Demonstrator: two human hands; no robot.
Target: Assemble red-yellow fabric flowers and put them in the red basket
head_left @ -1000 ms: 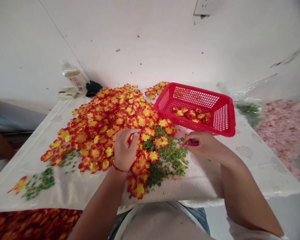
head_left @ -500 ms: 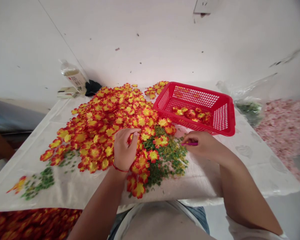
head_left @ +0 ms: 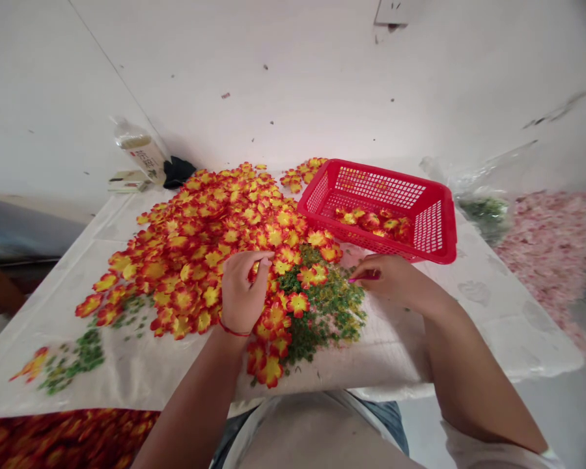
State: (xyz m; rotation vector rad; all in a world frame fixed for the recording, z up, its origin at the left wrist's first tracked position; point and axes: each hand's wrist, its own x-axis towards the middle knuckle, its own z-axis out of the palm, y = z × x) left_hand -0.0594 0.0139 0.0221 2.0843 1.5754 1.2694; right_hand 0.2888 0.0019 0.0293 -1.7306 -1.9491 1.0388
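Observation:
My left hand (head_left: pixel 244 290) rests at the front of a large heap of red-and-yellow fabric flowers (head_left: pixel 200 260), its fingertips pinched on a fabric flower (head_left: pixel 258 266). My right hand (head_left: pixel 390 280) grips a thin magenta stick (head_left: pixel 364 277) above loose green plastic leaves (head_left: pixel 325 312), close to the red basket's near corner. Inside that red plastic mesh basket (head_left: pixel 434 225) lies a small group of the same flowers (head_left: pixel 371 221). A red cord circles my left wrist (head_left: pixel 234 332).
A white cloth-covered table (head_left: pixel 473 326) bears everything. A plastic bottle (head_left: pixel 139 150) and black cloth (head_left: pixel 178 172) stand at the wall. Pink flowers (head_left: pixel 551 254) lie right, a bagged green bundle (head_left: pixel 483 215) beside them, and more red flowers (head_left: pixel 63 440) below the table's front left.
My right hand has shifted slightly left and the stick shows shorter. The whole view has drifted a little as my head moved. My left hand stays nearly still.

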